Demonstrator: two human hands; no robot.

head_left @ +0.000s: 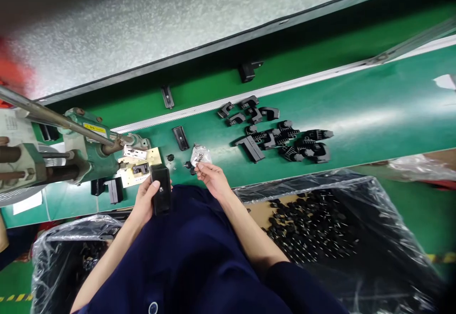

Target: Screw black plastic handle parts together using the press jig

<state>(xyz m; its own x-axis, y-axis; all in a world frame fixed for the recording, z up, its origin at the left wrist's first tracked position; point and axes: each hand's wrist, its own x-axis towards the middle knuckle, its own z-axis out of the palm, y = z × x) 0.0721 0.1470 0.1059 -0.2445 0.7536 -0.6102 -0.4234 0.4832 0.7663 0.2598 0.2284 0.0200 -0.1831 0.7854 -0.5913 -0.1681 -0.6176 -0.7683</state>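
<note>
My left hand [144,201] is closed around a black rectangular plastic housing [162,200], its thumb on the near face beside a small shiny spot. The housing is held above the front edge of the green bench. My right hand [214,181] has thumb and fingertips pinched together at the near edge of a small clear plastic bag [202,155] of tiny metal parts. Whatever lies in that pinch is too small to make out. A small black knob-like part [187,165] lies left of the bag. Another black block-shaped part [181,138] rests farther back.
A green press [85,138] with a yellowish fixture plate [155,155] stands at left. Several black plastic brackets [254,148] are heaped right of my hands. Below the bench, a plastic-lined bin [384,209] contains many black knobs with metal studs. Overhead runs a grey metal shelf [199,14].
</note>
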